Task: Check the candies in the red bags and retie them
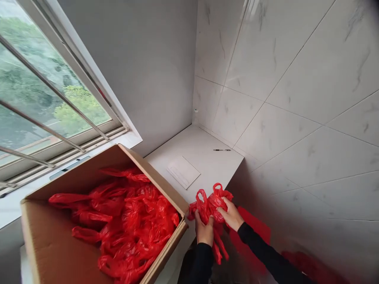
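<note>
My left hand (205, 229) is closed on a crumpled red plastic bag (202, 202), with one looped handle sticking up above the fingers. Close beside it, my right hand (230, 215) grips red plastic too, near another upright handle loop (218, 188). Whether both hands hold one bag or separate ones, I cannot tell. Thin red strips dangle below the hands. To the left stands an open cardboard box (35, 236) with many crumpled red plastic bags (136, 217) heaped inside.
A white tabletop (204, 142) fills the corner, bearing a sheet of paper (183, 172) and a pen (222, 150). A barred window (56, 90) is at left, a tiled wall (296, 98) at right. Low on the right are a red surface (254, 232) and more red material (310, 266).
</note>
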The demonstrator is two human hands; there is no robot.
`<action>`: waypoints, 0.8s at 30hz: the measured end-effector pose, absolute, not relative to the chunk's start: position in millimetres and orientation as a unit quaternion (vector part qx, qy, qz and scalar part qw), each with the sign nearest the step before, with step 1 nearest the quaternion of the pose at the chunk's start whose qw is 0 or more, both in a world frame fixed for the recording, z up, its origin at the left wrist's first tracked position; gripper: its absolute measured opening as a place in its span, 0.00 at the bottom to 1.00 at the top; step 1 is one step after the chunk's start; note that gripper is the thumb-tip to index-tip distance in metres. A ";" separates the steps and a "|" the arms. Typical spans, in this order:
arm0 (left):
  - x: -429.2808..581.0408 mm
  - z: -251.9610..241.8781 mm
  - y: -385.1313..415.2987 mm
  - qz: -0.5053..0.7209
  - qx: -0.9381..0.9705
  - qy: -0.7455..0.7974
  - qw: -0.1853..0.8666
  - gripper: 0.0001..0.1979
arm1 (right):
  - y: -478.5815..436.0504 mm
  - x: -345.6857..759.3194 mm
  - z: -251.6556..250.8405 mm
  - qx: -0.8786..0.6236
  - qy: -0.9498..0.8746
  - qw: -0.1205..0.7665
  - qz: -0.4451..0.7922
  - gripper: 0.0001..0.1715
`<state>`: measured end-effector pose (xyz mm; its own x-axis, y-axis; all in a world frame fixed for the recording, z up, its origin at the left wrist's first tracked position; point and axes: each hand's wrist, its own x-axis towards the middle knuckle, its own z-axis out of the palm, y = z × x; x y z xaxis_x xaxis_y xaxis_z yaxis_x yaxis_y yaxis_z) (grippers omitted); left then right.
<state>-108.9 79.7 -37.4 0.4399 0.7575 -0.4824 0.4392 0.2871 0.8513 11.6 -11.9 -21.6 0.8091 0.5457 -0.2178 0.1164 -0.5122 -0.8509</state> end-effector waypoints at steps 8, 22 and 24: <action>-6.7 -69.6 118.4 0.206 0.587 0.544 0.564 0.34 | 50.8 125.5 -49.7 -0.850 -0.339 0.366 0.170 0.21; 35.8 -169.9 134.7 0.275 0.684 0.618 0.274 0.21 | 53.2 262.4 -193.1 -0.703 -0.648 0.267 0.119 0.26; 40.7 -183.1 126.9 0.323 0.668 0.624 0.244 0.21 | 51.7 265.1 -196.9 -0.697 -0.658 0.259 0.120 0.26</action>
<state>40.7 126.9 -183.1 0.0114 0.9918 0.1274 0.6760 -0.1016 0.7299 265.1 51.7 -196.9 0.1064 0.9792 0.1730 0.8548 -0.0012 -0.5189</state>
